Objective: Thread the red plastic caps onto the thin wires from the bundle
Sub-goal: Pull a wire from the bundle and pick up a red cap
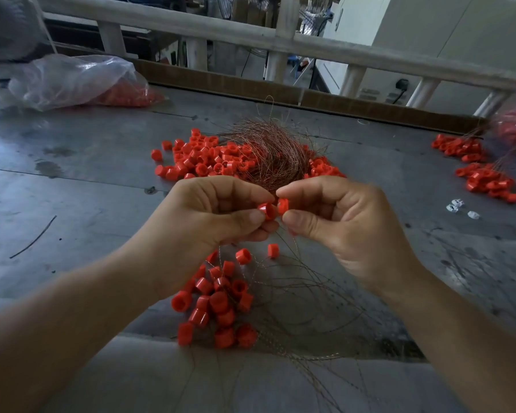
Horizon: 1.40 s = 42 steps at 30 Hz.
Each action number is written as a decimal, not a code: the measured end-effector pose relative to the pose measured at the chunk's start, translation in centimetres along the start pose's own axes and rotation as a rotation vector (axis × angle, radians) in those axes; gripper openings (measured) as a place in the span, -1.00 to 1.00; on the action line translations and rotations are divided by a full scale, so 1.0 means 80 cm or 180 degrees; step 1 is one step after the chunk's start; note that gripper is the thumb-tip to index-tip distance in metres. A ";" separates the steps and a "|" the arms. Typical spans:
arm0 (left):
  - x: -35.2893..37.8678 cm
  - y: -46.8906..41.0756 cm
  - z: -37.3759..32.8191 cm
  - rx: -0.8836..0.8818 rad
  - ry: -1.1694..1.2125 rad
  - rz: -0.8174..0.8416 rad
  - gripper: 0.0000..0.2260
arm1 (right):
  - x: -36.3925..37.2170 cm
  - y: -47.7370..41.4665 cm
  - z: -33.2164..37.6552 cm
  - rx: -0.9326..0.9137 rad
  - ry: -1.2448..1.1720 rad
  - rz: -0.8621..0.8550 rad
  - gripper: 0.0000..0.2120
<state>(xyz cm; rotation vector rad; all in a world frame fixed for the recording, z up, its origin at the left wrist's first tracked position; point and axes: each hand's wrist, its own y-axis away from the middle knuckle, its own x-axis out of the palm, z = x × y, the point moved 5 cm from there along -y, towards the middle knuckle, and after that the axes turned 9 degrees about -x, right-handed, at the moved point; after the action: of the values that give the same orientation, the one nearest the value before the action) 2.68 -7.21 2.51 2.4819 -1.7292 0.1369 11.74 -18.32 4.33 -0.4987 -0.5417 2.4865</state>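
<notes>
Left hand (209, 213) and right hand (340, 222) each pinch a red cap (265, 210); some capped wires (218, 305) done, big loose pile (209, 158) and wire bundle (268, 150) remain.

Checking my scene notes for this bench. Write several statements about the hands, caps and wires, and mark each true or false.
1. The left hand pinches a red cap in its fingers. True.
2. The right hand is open and holds nothing. False: it pinches a second cap, close beside the first.
3. The wire bundle lies inside the plastic bag. False: it lies on the table among loose caps.
4. The plastic bag holds red caps. True.
5. To the right of the hands lie small white pieces on the table. True.
</notes>
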 end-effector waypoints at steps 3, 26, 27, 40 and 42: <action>0.002 0.001 0.001 -0.0036 0.0045 -0.0020 -0.82 | 0.001 0.003 0.003 -0.0174 0.0287 -0.0048 -0.81; 0.002 0.001 0.003 0.0047 -0.0340 -0.0120 -0.81 | 0.006 0.007 0.010 -0.0744 0.1248 -0.0151 -0.75; 0.002 0.001 0.004 0.0026 -0.0342 -0.0073 -0.80 | 0.006 0.007 0.010 -0.0766 0.1256 -0.0158 -0.75; 0.007 0.005 0.007 -0.0172 0.0020 0.0166 -0.80 | 0.006 0.009 0.015 -0.0849 0.1232 -0.0238 -0.78; 0.007 0.004 0.007 -0.0193 0.0034 0.0205 -0.80 | 0.005 0.008 0.015 -0.0882 0.1251 -0.0175 -0.77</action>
<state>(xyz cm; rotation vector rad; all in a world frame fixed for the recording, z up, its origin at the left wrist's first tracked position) 2.59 -7.91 2.08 2.3800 -1.7825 0.1015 10.62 -18.88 4.97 -1.0370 -0.7271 2.1885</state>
